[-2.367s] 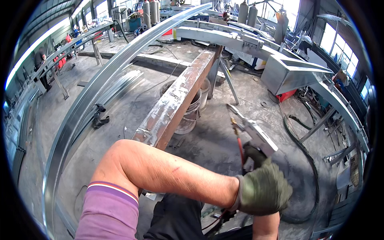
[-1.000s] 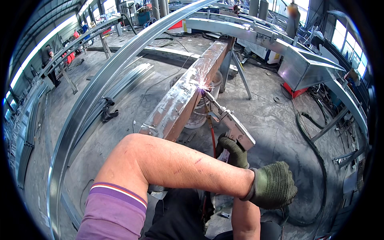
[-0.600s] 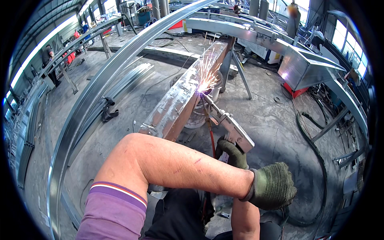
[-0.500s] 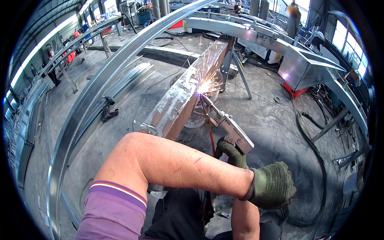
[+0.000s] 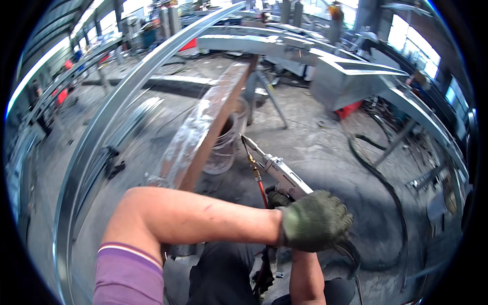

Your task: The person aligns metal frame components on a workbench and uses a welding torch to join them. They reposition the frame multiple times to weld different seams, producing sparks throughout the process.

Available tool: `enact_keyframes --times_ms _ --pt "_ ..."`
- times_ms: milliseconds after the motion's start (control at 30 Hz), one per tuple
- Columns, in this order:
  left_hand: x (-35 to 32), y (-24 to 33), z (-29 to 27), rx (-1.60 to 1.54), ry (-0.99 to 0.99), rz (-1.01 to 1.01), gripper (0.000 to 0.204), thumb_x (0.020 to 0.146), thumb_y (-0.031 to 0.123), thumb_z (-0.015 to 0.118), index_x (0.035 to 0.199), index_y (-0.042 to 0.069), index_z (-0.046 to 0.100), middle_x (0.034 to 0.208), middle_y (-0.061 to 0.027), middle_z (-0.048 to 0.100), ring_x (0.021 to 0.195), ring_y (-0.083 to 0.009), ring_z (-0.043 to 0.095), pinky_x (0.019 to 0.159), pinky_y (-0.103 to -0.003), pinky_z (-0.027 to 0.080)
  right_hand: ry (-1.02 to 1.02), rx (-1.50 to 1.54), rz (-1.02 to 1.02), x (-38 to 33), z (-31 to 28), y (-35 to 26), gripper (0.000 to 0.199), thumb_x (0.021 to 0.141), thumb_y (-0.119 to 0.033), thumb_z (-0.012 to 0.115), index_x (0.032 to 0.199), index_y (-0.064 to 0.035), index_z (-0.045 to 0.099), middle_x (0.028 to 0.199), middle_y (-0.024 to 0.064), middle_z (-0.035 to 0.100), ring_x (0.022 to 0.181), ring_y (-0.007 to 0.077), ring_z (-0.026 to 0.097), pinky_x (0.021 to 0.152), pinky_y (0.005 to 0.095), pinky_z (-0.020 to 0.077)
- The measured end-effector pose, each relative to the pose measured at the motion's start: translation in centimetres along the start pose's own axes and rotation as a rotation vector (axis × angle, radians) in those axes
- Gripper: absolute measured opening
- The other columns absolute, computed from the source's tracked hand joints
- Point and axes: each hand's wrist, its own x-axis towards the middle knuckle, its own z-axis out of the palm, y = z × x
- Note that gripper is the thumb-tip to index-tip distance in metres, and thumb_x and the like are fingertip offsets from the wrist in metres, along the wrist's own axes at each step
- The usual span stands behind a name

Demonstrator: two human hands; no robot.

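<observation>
A silver handheld welding gun [image 5: 287, 175] points up and left, with a brass fitting and red hose [image 5: 262, 188] beside its nozzle. My right hand [image 5: 278, 197], in a dark green glove, is closed round its grip, mostly hidden. My left forearm crosses in front, and my gloved left hand [image 5: 316, 221] is a closed fist overlapping the gun's rear end; what it holds, if anything, is hidden. Left of the nozzle lies a long rectangular metal beam [image 5: 201, 122], whitish on top and brown on the side. The tip is apart from the beam, without sparks.
A dirty bucket [image 5: 219, 158] stands beside the beam. A curved galvanized bar [image 5: 109, 114] arches along the left, with metal lengths [image 5: 129, 119] on the floor. Further right are a box-shaped metal frame [image 5: 333, 84], a red object [image 5: 349, 109] and dark cables [image 5: 384, 178].
The bright sparks at the nozzle are gone, and the tip is now off the beam. My left fist has shifted to overlap the gun's rear. The whole view has shifted.
</observation>
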Motion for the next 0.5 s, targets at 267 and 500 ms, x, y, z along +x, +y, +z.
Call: enact_keyframes --times_ms 267,500 --pt "1.1 -1.5 -2.2 -0.008 0.270 0.021 0.078 0.099 0.041 0.075 0.158 -0.007 0.056 0.167 -0.0383 0.048 0.158 -0.0573 0.047 0.131 -0.070 0.035 0.014 0.166 -0.358 -2.5 -6.2 -5.7 0.045 0.093 -0.030 0.094 0.124 -0.0029 0.075 0.098 0.0033 0.074 0.088 0.0136 0.069 0.079 0.0326 0.0558" --pt "1.0 -2.5 -2.8 0.122 0.363 -0.263 0.099 0.104 0.055 0.077 0.166 -0.013 0.040 0.168 -0.0402 0.045 0.156 -0.0580 0.047 0.131 -0.064 0.037 0.253 -0.072 -0.484 -6.5 -5.8 -9.6 0.052 0.104 -0.039 0.085 0.131 0.0030 0.069 0.111 0.0069 0.076 0.100 0.0163 0.073 0.090 0.0336 0.0598"
